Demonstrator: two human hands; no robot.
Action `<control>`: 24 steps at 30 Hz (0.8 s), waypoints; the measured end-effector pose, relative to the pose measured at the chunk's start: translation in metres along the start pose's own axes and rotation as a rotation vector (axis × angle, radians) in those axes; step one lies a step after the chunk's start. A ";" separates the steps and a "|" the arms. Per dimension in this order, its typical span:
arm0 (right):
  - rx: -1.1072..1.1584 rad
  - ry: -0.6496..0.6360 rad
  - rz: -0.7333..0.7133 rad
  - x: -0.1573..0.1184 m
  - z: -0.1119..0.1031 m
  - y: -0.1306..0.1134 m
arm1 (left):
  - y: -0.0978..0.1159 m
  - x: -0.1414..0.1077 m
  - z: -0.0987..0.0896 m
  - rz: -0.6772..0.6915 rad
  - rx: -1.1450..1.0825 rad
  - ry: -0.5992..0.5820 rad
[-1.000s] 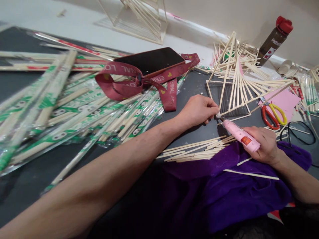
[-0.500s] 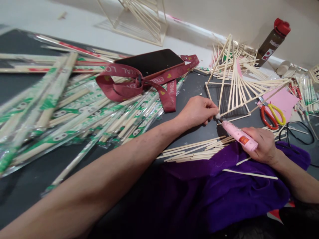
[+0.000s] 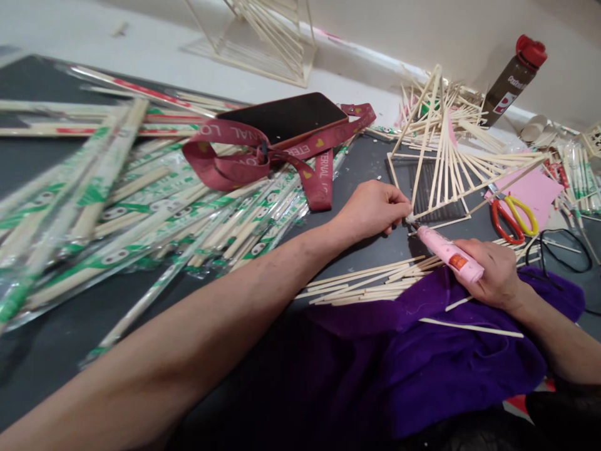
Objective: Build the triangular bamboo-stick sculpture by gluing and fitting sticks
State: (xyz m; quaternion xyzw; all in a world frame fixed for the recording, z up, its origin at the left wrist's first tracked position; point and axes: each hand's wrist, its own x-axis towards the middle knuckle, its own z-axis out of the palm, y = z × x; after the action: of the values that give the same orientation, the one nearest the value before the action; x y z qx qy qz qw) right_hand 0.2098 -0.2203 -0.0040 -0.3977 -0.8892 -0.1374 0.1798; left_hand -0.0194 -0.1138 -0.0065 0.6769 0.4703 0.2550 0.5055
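Observation:
My right hand (image 3: 498, 272) is wrapped round a pink glue gun (image 3: 448, 254), its dark nozzle aimed at the near left corner of a stick structure (image 3: 444, 181). At that same corner the fingers of my left hand (image 3: 378, 208) are pinched together, seemingly on the joint; the fingertips partly hide what they grip. A small whitish blob shows between fingertips and nozzle. The structure is made of thin wooden sticks fanned out in a twist above a square base. Loose wooden sticks (image 3: 366, 288) lie just below my hands, beside purple cloth (image 3: 422, 369).
Left lie many wrapped chopsticks (image 3: 154, 213) and a phone (image 3: 286, 118) with a red lanyard (image 3: 225, 156). Scissors (image 3: 509, 219) rest on pink paper (image 3: 535, 188) at right. Behind stand a red-capped bottle (image 3: 511, 78) and another stick frame (image 3: 267, 44). A black cable (image 3: 563, 250) curls nearby.
The glue gun and my right hand have shifted very slightly left. My left hand stays at the same corner of the structure.

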 end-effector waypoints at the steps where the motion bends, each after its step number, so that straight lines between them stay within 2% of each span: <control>1: 0.000 -0.001 0.000 0.000 0.000 0.000 | 0.000 0.000 0.000 0.001 -0.002 0.000; 19: -0.007 0.036 0.034 -0.001 -0.007 0.012 | 0.001 -0.001 -0.003 -0.064 -0.128 0.037; 21: 0.021 0.066 0.008 -0.002 -0.008 0.014 | -0.001 0.000 -0.002 -0.064 -0.132 0.047; 24: 0.079 0.176 -0.061 -0.005 -0.012 0.013 | -0.003 0.001 -0.002 -0.068 -0.134 0.058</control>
State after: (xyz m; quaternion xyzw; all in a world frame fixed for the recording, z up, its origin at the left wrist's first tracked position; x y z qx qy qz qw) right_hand 0.2258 -0.2197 0.0055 -0.3495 -0.8863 -0.1420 0.2686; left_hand -0.0218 -0.1121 -0.0085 0.6175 0.4894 0.2880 0.5443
